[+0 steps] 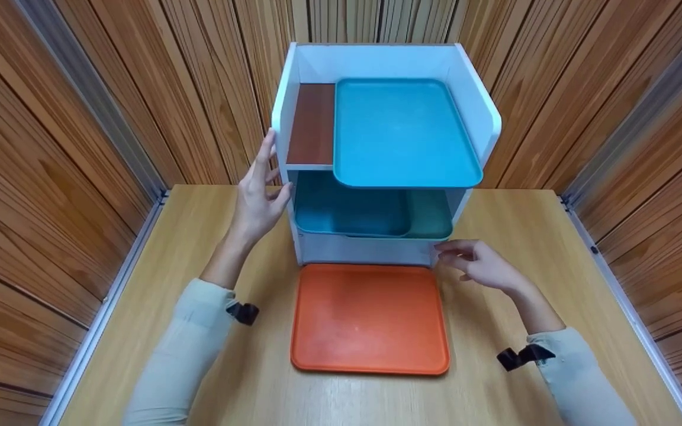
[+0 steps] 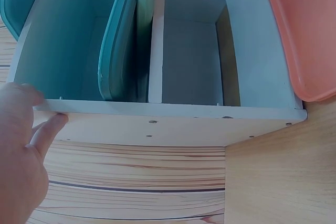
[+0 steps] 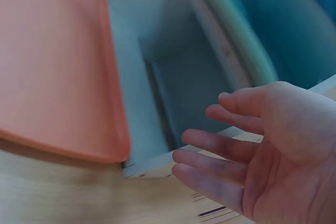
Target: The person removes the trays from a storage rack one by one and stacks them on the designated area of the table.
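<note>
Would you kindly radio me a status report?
Left hand touching left side of shelf unit. Right hand empty, near its lower right corner. Orange tray flat on table, nothing on top.

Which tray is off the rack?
The orange tray, on the table before the rack; the top blue tray, lower blue tray and green tray are all on it.

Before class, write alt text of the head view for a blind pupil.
A person's left grip touches a white shelf unit, right grip near its lower front. A blue tray lies on top, a darker blue tray over a green tray below, an orange tray in front.
</note>
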{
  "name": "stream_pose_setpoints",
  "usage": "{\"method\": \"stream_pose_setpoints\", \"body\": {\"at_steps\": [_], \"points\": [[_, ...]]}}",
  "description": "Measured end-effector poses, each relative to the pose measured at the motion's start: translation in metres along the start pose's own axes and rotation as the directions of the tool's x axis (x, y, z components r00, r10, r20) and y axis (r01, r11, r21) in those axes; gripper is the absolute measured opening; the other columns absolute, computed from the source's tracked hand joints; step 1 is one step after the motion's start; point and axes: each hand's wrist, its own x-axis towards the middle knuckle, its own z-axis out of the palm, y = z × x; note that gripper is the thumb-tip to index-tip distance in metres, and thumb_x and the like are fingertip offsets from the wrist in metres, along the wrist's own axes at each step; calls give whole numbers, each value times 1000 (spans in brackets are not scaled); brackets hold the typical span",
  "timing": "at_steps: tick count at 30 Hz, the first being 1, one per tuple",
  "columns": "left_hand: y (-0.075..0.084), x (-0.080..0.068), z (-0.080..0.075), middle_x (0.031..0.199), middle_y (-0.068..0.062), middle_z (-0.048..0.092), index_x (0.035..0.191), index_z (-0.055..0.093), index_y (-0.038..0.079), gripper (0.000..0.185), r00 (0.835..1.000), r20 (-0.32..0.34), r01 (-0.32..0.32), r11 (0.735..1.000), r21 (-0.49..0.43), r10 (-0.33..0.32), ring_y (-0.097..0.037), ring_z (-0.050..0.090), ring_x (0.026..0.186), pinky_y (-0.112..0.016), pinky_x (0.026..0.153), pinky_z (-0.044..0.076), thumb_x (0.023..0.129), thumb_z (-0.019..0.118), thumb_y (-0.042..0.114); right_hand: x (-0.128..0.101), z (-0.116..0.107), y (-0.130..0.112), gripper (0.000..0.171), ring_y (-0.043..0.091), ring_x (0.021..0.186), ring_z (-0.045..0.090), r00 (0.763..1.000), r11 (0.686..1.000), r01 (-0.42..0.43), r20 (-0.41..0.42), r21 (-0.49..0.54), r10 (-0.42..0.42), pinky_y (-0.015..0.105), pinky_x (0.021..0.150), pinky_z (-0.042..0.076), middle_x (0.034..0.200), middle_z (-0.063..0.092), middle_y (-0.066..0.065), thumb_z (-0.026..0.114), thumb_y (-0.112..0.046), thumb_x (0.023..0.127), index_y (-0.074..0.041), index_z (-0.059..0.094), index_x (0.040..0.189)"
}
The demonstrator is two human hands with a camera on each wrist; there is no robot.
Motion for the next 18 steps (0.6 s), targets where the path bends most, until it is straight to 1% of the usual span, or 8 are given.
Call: {"method": "stream_pose_setpoints", "body": {"at_steps": [3,5,8,9,11,15,16,18], "points": [[0,1,0,177,-23,47,173,27,4,82,1000,-2,-5,1000,-2,5,-47,67,148,-58,93,72,105,72,-5,-7,-5,-12,45,36,126,73,999,999,30,-43,-24,-31,49,97,73,152,69,30,58,-22,118,1,63,156],[0,0,0,177,-23,47,173,27,3,82,1000,-4,-7,1000,0,7,-47,67,148,-59,93,72,105,72,-6,-12,-9,-20,42,37,125,73,997,998,44,-66,-38,-46,42,95,74,148,71,29,57,-21,118,2,67,152],[-1,-1,1,177,-24,46,173,27,2,82,1000,-5,-8,1000,-5,8,-49,67,147,-61,93,72,105,72,-6,-19,-15,-31,38,35,122,76,993,997,58,-101,-52,-63,29,89,72,143,74,30,57,-19,118,4,71,145],[-1,-1,1,177,-24,46,173,27,3,82,1000,-4,-7,1000,-6,7,-49,66,147,-62,93,71,105,72,-5,-22,-17,-35,37,31,121,78,991,997,60,-115,-51,-66,26,87,71,141,75,30,57,-18,117,4,72,144],[-1,-1,1,177,-24,46,173,27,5,82,1000,-2,-6,1000,-4,6,-50,66,147,-62,93,71,105,72,-5,-26,-20,-42,37,19,115,79,986,997,66,-151,-36,-71,20,83,69,139,76,32,58,-16,117,7,71,143],[-1,0,1,174,-26,48,174,26,14,85,1000,-4,-15,1000,6,15,-51,68,145,-62,90,72,105,71,-7,-32,-25,-55,38,-8,106,75,969,995,100,-230,13,-94,17,81,68,141,73,35,58,-14,117,10,68,145],[-1,0,1,174,-26,48,174,26,16,86,1000,-5,-18,1000,8,19,-51,68,145,-63,90,72,105,71,-7,-33,-25,-58,38,-11,105,74,962,993,112,-255,27,-102,17,81,68,142,73,35,58,-14,117,10,67,146],[-1,0,1,173,-27,49,175,26,19,88,1000,-8,-24,1000,6,24,-52,68,144,-65,89,71,104,71,-8,-35,-25,-63,38,-13,105,74,942,989,140,-315,55,-116,17,81,68,143,73,35,57,-13,118,10,67,146]]}}
